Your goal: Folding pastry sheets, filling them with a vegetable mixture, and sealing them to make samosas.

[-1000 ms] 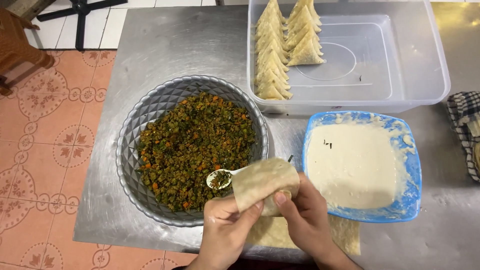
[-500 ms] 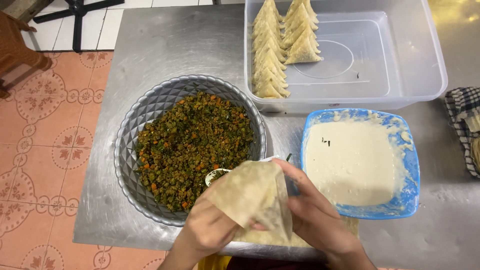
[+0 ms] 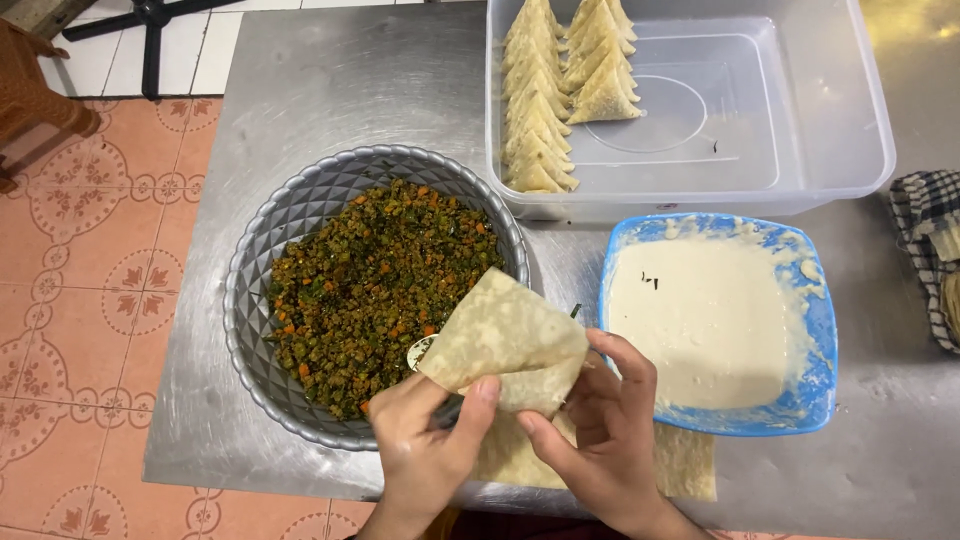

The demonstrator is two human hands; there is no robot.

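My left hand (image 3: 425, 450) and my right hand (image 3: 600, 430) together hold a thin beige pastry sheet (image 3: 505, 335) folded into a cone shape, just above the near rim of the grey metal bowl (image 3: 255, 300). The bowl is full of dark green and orange minced filling (image 3: 375, 280). A spoon (image 3: 420, 352) lies in the filling, mostly hidden behind the sheet. More flat pastry sheets (image 3: 685, 465) lie on the table under my hands.
A blue square bowl (image 3: 815, 330) of pale paste stands to the right. Behind it a clear plastic tub (image 3: 840, 120) holds two rows of folded triangular pastries (image 3: 545, 100). A checked cloth (image 3: 925, 220) lies at the far right. The steel table (image 3: 330, 90) ends over orange floor tiles (image 3: 80, 300).
The pastry sheet has been lifted and folded from a loose roll into a pointed cone. My hands have shifted a little with it; the bowls and tub have not moved.
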